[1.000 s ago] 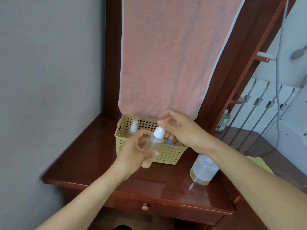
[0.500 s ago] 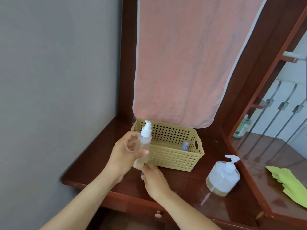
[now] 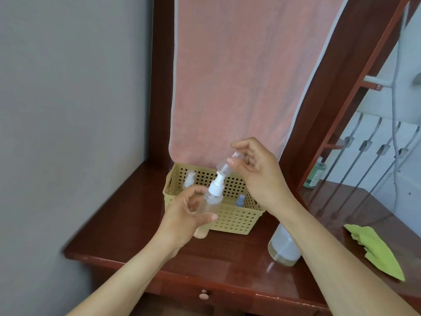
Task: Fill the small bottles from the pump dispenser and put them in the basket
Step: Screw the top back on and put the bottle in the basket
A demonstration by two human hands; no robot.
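My left hand [image 3: 182, 215] grips a small clear bottle [image 3: 208, 207] with a white spray pump, tilted, in front of the yellow perforated basket [image 3: 232, 221]. My right hand [image 3: 257, 176] pinches a clear cap [image 3: 229, 164] just above the pump's nozzle. Inside the basket stand a small bottle with a white top [image 3: 189, 179] at the left and a blue-capped one [image 3: 240, 200] at the right. The pump dispenser [image 3: 283, 248], clear with a little yellowish liquid, stands on the wooden table [image 3: 127, 226] at the right, its pump head hidden behind my right forearm.
A pink towel [image 3: 239, 76] hangs behind the basket. A green cloth [image 3: 376, 249] lies at the right on the table. A green bottle [image 3: 315, 176] stands at the back right by the wooden frame. A grey wall [image 3: 68, 110] closes the left side.
My right hand rose from the table below the bottle and now holds a clear cap above the pump. My left hand kept the bottle in front of the basket.
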